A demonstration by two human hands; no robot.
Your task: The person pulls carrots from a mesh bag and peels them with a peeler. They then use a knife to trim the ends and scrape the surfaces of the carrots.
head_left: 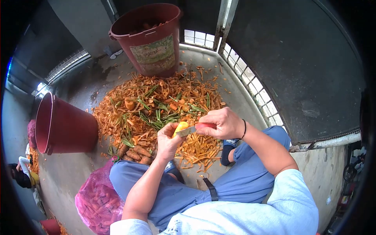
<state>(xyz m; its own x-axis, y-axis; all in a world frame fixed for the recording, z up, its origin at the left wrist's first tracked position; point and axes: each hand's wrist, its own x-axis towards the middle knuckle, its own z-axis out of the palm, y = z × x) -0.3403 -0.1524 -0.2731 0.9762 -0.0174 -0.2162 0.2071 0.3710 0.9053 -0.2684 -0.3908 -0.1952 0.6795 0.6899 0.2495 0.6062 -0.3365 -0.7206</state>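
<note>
Left of the peel pile (156, 105) sits a bucket (64, 127). Over the pile's near edge the left hand (166, 144) grips a carrot (180, 127) tip-up, presenting it to the knife (192, 129) clenched in the right hand (221, 123), probably so shavings land there.

Both bare forearms reach forward over bent knees. The left hand (167, 140) curls closed in a grip; the right hand (221, 123), fisted knuckles-up, sits just beside it.

Left hand (167, 141) hides most of carrot (180, 127), right hand (222, 123) the knife handle (204, 126)
</note>
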